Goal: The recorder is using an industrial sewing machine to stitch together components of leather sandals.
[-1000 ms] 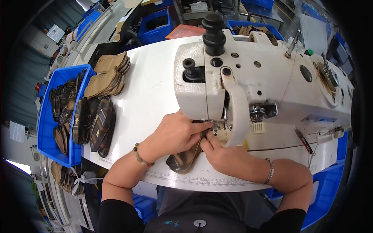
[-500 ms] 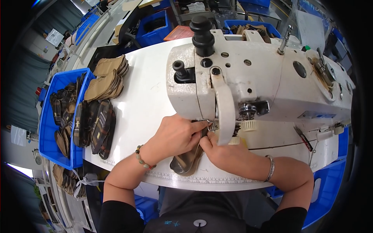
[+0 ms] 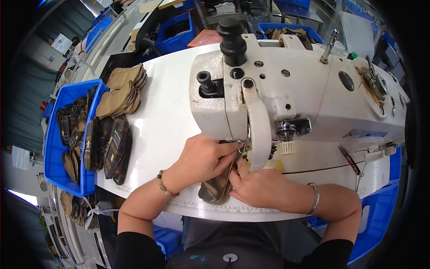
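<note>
Under the head of a white sewing machine (image 3: 286, 85) lies a small brown fabric pouch (image 3: 215, 190), its upper end hidden by the machine and my fingers. My left hand (image 3: 204, 157) is closed on the pouch's left edge, with the index finger stretched towards the presser foot area. Closed on its right edge, my right hand (image 3: 257, 184) has thumb and index finger by what looks like a zipper (image 3: 233, 163). The needle itself is hidden behind the machine's white lever (image 3: 258, 125).
At the left, plaid pouches (image 3: 117, 150) and a stack of tan fabric pieces (image 3: 121, 98) lie beside a blue bin (image 3: 53, 168) filled with more pouches. Small red-and-black thread snips (image 3: 349, 160) rest on the right of the white table (image 3: 163, 103).
My right hand has slid down along the pouch, towards me, and its fingers have spread lower on the edge. The left hand has barely shifted.
</note>
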